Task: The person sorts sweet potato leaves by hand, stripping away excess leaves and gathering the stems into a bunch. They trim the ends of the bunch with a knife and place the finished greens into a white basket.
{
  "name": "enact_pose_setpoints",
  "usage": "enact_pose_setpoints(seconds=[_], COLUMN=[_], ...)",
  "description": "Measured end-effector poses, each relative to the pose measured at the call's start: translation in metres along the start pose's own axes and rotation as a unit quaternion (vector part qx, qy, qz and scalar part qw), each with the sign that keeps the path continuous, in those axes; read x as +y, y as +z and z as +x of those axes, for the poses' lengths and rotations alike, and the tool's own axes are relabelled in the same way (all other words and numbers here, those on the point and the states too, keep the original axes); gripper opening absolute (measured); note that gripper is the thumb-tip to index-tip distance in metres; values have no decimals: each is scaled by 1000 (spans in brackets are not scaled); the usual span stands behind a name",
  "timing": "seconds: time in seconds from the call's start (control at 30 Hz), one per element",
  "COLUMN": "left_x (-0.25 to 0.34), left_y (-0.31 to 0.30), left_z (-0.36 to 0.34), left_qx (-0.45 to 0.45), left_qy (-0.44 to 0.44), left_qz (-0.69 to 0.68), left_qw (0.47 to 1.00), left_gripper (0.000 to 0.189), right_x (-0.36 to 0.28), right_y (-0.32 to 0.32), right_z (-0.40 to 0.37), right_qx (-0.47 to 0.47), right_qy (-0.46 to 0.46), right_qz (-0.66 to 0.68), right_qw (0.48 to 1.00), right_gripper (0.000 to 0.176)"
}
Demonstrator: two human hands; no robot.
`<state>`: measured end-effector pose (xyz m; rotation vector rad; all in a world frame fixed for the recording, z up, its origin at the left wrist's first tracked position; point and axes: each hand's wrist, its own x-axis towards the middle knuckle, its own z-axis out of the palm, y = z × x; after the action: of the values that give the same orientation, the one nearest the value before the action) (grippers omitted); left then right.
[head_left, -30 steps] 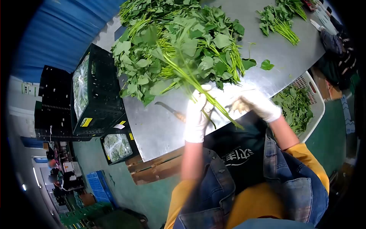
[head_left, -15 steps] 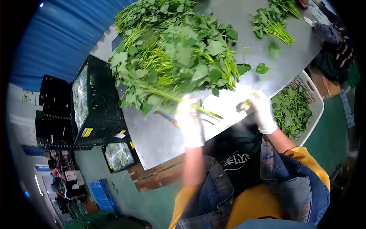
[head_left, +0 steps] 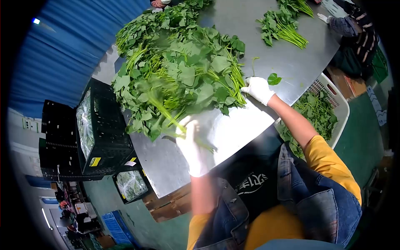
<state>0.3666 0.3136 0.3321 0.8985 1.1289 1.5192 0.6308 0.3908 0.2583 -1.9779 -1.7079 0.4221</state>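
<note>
Head view. Left hand (head_left: pixel 193 146), grip closed round the bunch (head_left: pixel 166 114) at its stem ends to keep stems aligned, holds it above the worktop's (head_left: pixel 233 125) near edge. Right hand (head_left: pixel 258 88) rests on the pile's (head_left: pixel 183 62) stems; how far its grip is closed cannot be determined.

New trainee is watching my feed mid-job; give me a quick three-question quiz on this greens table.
1. True or false: the white-gloved left hand grips a bunch of green stems.
2. The white-gloved right hand touches: A) black plastic crate B) big pile of leafy greens C) white plastic basket
3. What lies loose on the shiny metal table beside the right hand?
Key: 1 true; 2 B; 3 a single green leaf.
</note>
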Motion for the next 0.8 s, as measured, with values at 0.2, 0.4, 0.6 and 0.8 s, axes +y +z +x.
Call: enact_pose_setpoints(seconds=[0.2,0.4,0.6,0.8], left_x=[5,-12,-9,-10], left_y=[-18,0,-14,-19], left_z=[2,-1,0,-4], left_qx=[-17,-53,-53,-30], left_qy=[-75,-167,-144,-149], left_qz=[-135,-145,-115,-115], left_qw=[988,974,982,982], left_gripper=[30,30,28,28], right_x=[-18,-44,1,-63], right_y=[-30,-17,-3,-32], right_z=[-5,-25,0,-37], right_qx=[130,129,-16,112], right_qy=[23,-48,-243,-26], right_qz=[253,159,382,501], right_qw=[958,978,892,858], right_gripper=[23,25,14,13])
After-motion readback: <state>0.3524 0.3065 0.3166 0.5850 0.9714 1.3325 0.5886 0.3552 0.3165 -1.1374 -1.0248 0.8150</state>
